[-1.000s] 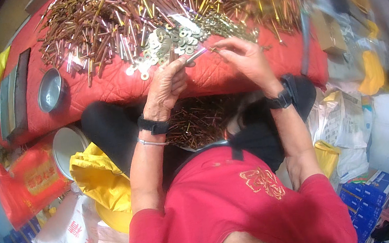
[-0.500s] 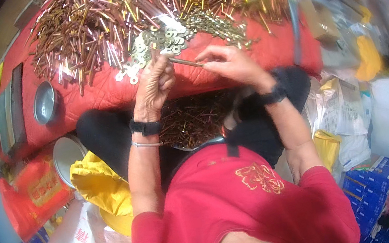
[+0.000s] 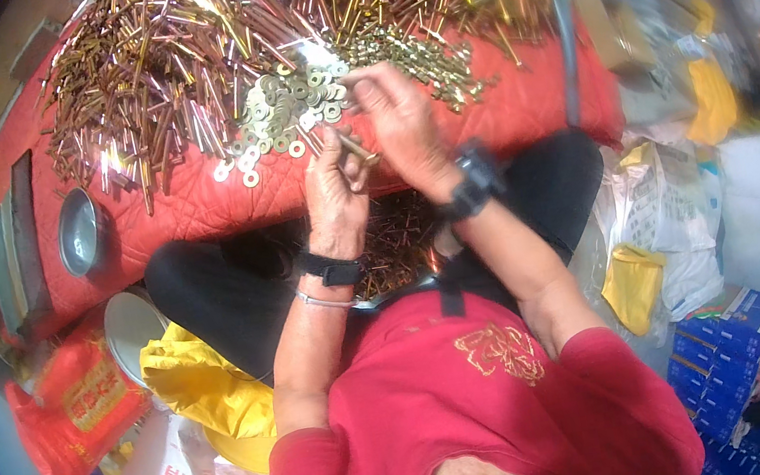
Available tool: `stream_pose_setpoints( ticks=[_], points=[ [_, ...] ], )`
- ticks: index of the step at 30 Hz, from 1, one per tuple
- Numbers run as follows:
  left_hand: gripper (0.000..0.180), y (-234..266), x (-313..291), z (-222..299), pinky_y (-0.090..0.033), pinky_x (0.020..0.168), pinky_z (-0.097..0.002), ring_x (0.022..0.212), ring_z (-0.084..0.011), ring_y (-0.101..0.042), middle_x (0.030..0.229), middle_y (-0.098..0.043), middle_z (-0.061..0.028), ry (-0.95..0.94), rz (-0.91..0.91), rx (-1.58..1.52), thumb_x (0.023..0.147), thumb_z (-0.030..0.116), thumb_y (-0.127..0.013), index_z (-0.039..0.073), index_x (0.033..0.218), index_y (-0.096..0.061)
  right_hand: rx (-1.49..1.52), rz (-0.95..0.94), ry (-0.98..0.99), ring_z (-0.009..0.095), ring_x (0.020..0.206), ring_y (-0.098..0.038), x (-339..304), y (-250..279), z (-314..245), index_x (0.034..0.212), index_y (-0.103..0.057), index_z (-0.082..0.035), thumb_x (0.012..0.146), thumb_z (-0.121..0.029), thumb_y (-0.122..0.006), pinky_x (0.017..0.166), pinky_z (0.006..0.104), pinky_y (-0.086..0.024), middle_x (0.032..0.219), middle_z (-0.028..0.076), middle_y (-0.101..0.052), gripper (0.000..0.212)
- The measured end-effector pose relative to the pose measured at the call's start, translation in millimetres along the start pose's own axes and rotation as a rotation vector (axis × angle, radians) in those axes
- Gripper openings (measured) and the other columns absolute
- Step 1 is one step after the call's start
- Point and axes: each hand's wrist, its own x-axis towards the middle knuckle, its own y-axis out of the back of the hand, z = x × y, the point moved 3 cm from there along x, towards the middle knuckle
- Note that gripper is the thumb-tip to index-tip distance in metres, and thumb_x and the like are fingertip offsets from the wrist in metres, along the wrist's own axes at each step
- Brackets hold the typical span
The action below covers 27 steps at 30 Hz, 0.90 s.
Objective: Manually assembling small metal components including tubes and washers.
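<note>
My left hand (image 3: 334, 190) is closed round a thin metal bolt (image 3: 355, 146), whose wider end points toward me and to the right. Coppery rods show beside its fingers, but I cannot tell whether they are held too. Just above and to the right, my right hand (image 3: 401, 126) reaches over the edge of the washers (image 3: 269, 116) with its fingers stretched out and somewhat apart. Its fingertips are slightly blurred, and nothing shows between them. Beyond them lie small brassy nut-like pieces (image 3: 422, 59) in a heap.
A large pile of coppery rods (image 3: 151, 85) covers the far part of the red padded cloth (image 3: 198, 206). A metal bowl (image 3: 80, 233) stands at left. More rods lie in a container (image 3: 396, 245) between my legs. Blue boxes (image 3: 723, 363) are stacked at lower right.
My right hand has left the end of the bolt and moved left and up to the washers. My left hand has shifted right and slightly down, turning the bolt's wider end toward me.
</note>
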Motion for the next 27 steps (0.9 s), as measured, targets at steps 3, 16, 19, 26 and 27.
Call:
stream_pose_setpoints(
  ticks=[3, 16, 19, 26, 27],
  points=[
    [0.029, -6.2, -4.4, 26.2, -0.032, 0.039, -0.0175, 0.051, -0.0053, -0.044, 0.07, -0.056, 0.0016, 0.035, 0.175, 0.083, 0.094, 0.028, -0.056, 0.002, 0.106, -0.058, -0.507, -0.118, 0.268, 0.028, 0.082, -0.058, 29.0, 49.6, 12.8, 0.091, -0.063, -0.004, 0.078, -0.004, -0.064, 0.075, 0.0367, -0.048, 0.087, 0.011, -0.058, 0.013],
    [0.03, -27.8, -39.8, 35.8, -0.023, 0.037, -0.0177, 0.04, -0.0021, -0.033, 0.059, -0.047, 0.005, 0.077, 0.049, 0.466, 0.091, 0.029, -0.06, -0.001, 0.096, -0.063, -0.414, -0.26, 0.151, 0.022, 0.08, -0.06, 19.5, 48.6, 1.5, 0.094, -0.056, -0.001, 0.084, -0.007, -0.06, 0.073, 0.0333, -0.048, 0.087, 0.009, -0.06, 0.013],
    [0.025, -34.5, -45.7, 31.4, -0.021, 0.038, -0.0175, 0.043, -0.0019, -0.033, 0.059, -0.046, 0.0057, 0.083, -0.027, 0.539, 0.089, 0.026, -0.063, 0.001, 0.09, -0.065, 0.078, -0.282, -0.171, 0.01, 0.08, -0.058, -6.0, 40.1, -6.6, 0.097, -0.061, -0.002, 0.088, -0.007, -0.061, 0.072, 0.0241, -0.047, 0.087, 0.003, -0.062, 0.011],
    [0.021, -44.9, -53.3, 27.6, -0.021, 0.039, -0.0179, 0.043, -0.001, -0.032, 0.06, -0.045, 0.0068, 0.126, -0.054, 0.626, 0.087, 0.025, -0.065, 0.003, 0.088, -0.065, 0.166, -0.329, -0.216, 0.006, 0.079, -0.057, -21.4, 43.3, -8.2, 0.096, -0.065, -0.002, 0.088, -0.004, -0.061, 0.071, 0.0205, -0.047, 0.084, -0.002, -0.062, 0.009],
    [0.021, -44.0, -53.4, 28.1, -0.02, 0.039, -0.0178, 0.044, -0.001, -0.032, 0.06, -0.045, 0.007, 0.159, -0.09, 0.592, 0.087, 0.025, -0.065, 0.004, 0.087, -0.065, 0.157, -0.357, -0.213, 0.005, 0.078, -0.057, -21.3, 45.1, -10.0, 0.096, -0.065, -0.002, 0.088, -0.004, -0.062, 0.071, 0.0205, -0.047, 0.084, -0.002, -0.062, 0.009]
  ],
)
